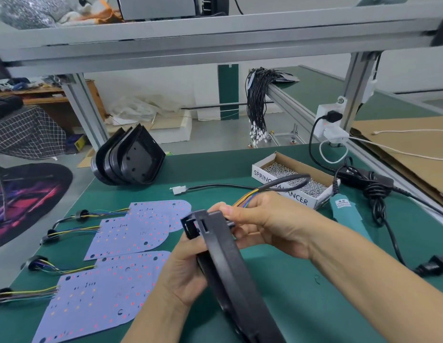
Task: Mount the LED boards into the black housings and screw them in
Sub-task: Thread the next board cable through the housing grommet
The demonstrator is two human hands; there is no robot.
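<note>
LED boards point(121, 256) lie left of the held housing point(225, 263); screw box point(293, 184) behind right.

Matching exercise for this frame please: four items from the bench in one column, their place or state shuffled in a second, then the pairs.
1. black housing
2. stack of black housings
3. screw box
4. electric screwdriver

A. leaning at the bench's far left edge
B. lying on the mat, right of the hands
C. held in both hands
D. open, full of screws

Pairs: 1-C, 2-A, 3-D, 4-B
</note>
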